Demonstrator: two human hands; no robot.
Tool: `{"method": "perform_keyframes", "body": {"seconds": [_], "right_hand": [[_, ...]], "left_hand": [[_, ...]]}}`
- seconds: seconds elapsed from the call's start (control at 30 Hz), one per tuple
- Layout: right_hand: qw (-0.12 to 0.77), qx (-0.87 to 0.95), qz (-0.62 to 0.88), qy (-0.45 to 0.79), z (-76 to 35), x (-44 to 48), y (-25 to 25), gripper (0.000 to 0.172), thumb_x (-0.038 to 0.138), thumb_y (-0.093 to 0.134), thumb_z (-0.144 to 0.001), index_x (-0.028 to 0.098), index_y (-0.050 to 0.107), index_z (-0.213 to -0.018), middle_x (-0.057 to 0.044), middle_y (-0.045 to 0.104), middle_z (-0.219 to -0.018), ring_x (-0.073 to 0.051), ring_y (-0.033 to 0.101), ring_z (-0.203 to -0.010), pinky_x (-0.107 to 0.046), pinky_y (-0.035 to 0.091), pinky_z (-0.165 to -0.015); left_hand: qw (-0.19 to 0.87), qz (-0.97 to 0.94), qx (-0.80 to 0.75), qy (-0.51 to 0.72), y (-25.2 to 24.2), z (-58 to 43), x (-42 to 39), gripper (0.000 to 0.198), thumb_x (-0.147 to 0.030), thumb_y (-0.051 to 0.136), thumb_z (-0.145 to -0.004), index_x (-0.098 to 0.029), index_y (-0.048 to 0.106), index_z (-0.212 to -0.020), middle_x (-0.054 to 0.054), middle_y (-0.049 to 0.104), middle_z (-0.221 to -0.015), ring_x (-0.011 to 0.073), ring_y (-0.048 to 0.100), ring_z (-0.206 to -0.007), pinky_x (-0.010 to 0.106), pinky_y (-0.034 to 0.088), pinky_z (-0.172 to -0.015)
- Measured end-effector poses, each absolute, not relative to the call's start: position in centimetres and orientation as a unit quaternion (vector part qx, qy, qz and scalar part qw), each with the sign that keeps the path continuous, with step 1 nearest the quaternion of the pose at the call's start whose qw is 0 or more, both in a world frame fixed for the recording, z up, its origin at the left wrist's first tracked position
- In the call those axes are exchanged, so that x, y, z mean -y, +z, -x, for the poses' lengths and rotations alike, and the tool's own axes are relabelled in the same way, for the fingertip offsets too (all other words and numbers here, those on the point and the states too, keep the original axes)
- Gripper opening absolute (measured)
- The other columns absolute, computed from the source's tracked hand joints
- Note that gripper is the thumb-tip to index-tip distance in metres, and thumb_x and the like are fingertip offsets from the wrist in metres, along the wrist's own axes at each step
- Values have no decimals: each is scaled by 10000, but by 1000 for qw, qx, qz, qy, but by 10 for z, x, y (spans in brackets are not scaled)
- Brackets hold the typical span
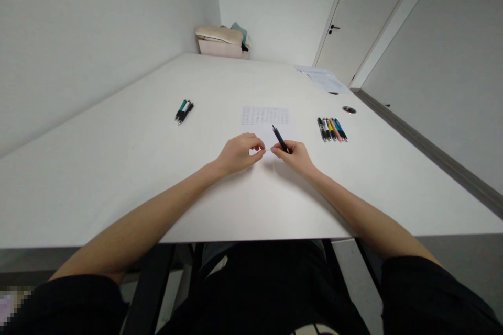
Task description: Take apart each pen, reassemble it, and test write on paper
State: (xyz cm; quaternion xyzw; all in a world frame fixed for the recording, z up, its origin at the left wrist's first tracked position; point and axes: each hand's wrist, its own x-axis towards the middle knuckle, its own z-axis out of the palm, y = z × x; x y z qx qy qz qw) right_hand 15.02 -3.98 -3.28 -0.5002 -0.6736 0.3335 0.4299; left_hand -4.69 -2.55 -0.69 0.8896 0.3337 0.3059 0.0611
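Observation:
My right hand (pixel 295 156) has its fingers closed around a dark pen (pixel 279 137), which tilts up and to the left. Facing it, my left hand (pixel 240 153) pinches a thin pale stick (pixel 268 149) between thumb and forefinger. This stick bridges the small gap to the right fingertips, which seem to touch its other end; it looks like a pen refill, but is too small to be sure. Beneath both hands lies a white sheet of paper (pixel 265 115) with rows of writing on its upper part, its lower part mostly covered by my hands.
Several pens (pixel 332 130) lie side by side to the right. A smaller bunch of pens (pixel 184 111) rests at the left. More papers (pixel 325 79) and a round grommet (pixel 349 110) are at the far right of the white table (pixel 118 178). A box with cloths (pixel 220 48) stands beyond the far edge.

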Motion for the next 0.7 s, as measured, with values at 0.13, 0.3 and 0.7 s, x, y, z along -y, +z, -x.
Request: {"method": "perform_keyframes", "body": {"seconds": [0.13, 0.3, 0.7], "right_hand": [[443, 660, 506, 334, -153, 37, -35, 306, 455, 619, -687, 157, 666, -739, 30, 486, -552, -78, 368, -500, -230, 291, -483], [456, 647, 514, 332, -157, 33, -37, 289, 435, 616, -691, 155, 658, -749, 28, 497, -557, -75, 371, -492, -226, 296, -476], [453, 636, 532, 327, -161, 30, -39, 280, 428, 604, -691, 160, 648, -759, 27, 492, -562, -85, 385, -506, -229, 286, -478]], "left_hand": [[68, -890, -342, 293, -8, 52, 18, 116, -263, 556, -774, -171, 625, -759, 20, 617, -744, 142, 553, -728, 255, 413, -655], [103, -896, -345, 259, -16, 60, 5, 105, -271, 589, -729, -175, 631, -719, 17, 625, -723, 149, 545, -727, 266, 417, -678], [90, -913, -380, 119, -20, 68, 4, 97, -265, 550, -707, -196, 618, -698, 26, 636, -758, 193, 526, -841, 276, 417, -687]]}}
